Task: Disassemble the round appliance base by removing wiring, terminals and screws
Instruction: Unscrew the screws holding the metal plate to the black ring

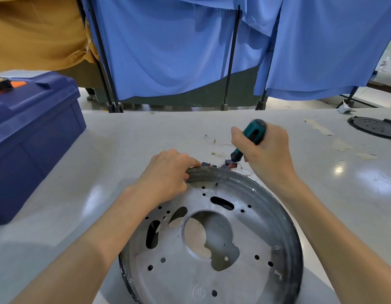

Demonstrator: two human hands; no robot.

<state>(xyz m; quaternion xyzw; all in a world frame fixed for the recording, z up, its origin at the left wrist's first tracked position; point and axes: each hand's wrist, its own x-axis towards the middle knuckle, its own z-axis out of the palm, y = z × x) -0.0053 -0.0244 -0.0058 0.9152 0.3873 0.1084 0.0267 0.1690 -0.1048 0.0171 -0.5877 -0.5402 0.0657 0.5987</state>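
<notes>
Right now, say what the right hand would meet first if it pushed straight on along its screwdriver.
Probably the screw in the base; the screwdriver in the right hand seems to touch it.

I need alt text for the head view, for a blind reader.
A right hand grips a green-handled screwdriver, its tip on a screw near the far rim of a round metal base, while the left hand holds that rim. Loose wires lie on the white table behind; a blue toolbox stands at left.

teal-and-black screwdriver (251,137), silver-grey round base (245,218), dark blue toolbox (34,137), light blue curtains (168,47).
</notes>
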